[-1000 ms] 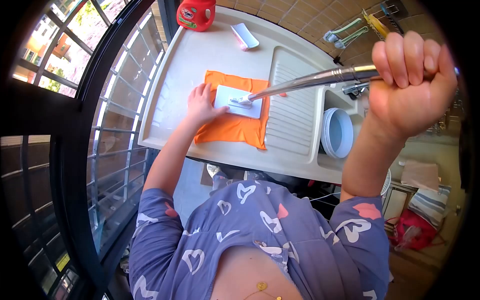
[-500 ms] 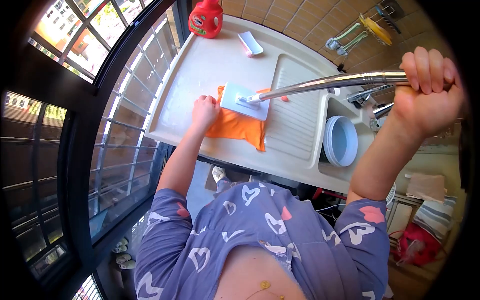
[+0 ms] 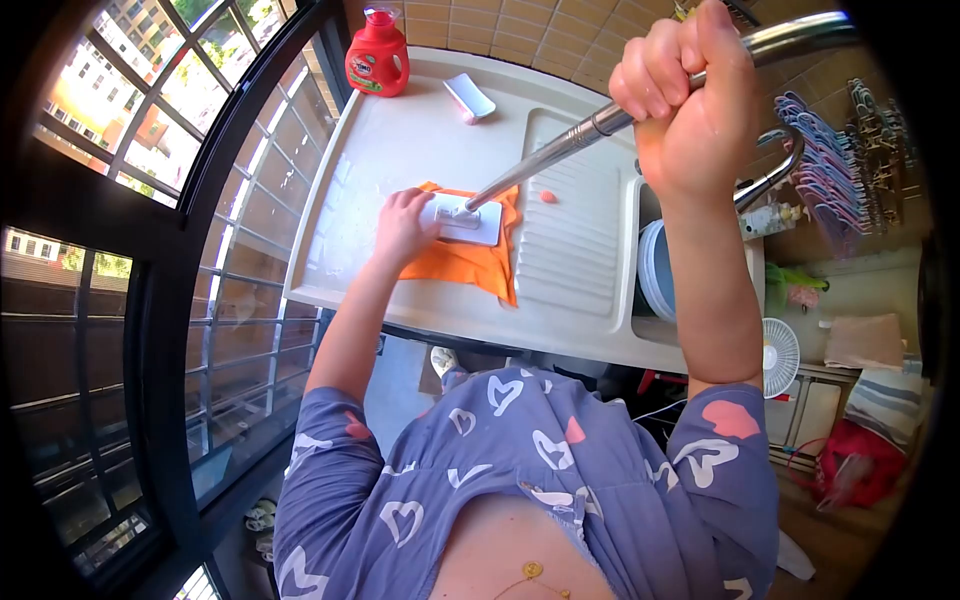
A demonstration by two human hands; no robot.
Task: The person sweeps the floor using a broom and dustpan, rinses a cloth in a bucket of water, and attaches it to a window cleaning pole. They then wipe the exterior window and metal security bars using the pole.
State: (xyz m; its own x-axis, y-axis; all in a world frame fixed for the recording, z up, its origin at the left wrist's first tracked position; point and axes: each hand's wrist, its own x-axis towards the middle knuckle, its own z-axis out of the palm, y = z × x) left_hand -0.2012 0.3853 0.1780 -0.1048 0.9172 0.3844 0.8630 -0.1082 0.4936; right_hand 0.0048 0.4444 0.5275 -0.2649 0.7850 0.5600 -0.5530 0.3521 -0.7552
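A flat mop lies with its white plate [image 3: 482,226] on a spread orange cloth [image 3: 465,268] on the pale sink counter. My left hand [image 3: 402,228] is closed at the plate's left end, its thumb along the edge; whether it also pinches cloth is hidden. Up at the right, my right hand [image 3: 690,95] has its fingers wrapped round the shiny metal mop pole [image 3: 560,150]. The pole slants from the plate up past the hand. A small pinkish-orange piece [image 3: 547,197] rests on the ribbed drainboard just right of the cloth.
A red detergent bottle [image 3: 377,58] and a white brush-like item [image 3: 470,97] stand toward the counter's back. A white bucket [image 3: 656,270] sits in the sink basin, partly behind my right forearm. Hangers [image 3: 825,165] and a small fan [image 3: 780,357] are on the right.
My right hand has moved left and up, tilting the pole more upright. The mop plate has turned and shifted slightly left, and my left hand has moved onto its left end.
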